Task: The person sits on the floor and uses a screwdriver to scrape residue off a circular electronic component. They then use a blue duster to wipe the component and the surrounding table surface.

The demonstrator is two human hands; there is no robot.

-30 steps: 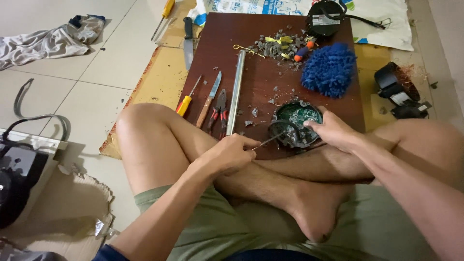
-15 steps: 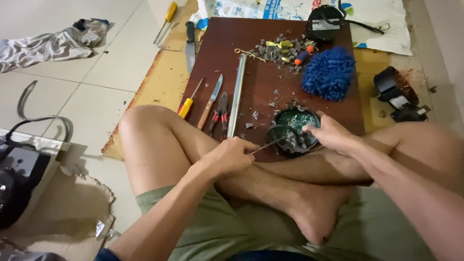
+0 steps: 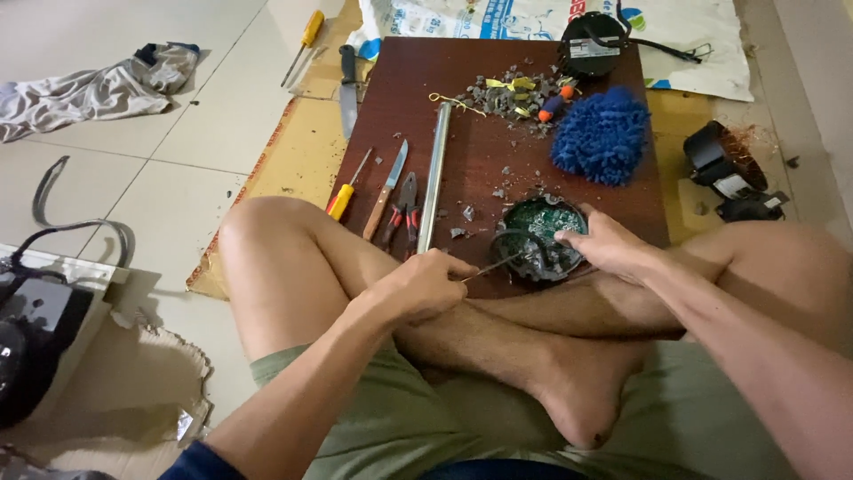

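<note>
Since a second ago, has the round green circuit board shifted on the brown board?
No. The round green circuit board sits at the brown board's near edge, just below the blue mop head, as before; the right hand steadies it.

Two hands are at work: the left hand (image 3: 418, 284) and the right hand (image 3: 609, 249). One round circuit board (image 3: 542, 238) lies on one brown board (image 3: 498, 80). There are two yellow-handled screwdrivers (image 3: 342, 194) (image 3: 303, 34), two knives (image 3: 386, 188) (image 3: 347, 87), one pair of pliers (image 3: 405, 209), one metal tube (image 3: 434, 173), one blue mop head (image 3: 602, 135) and one grey cloth (image 3: 93, 89).
</note>
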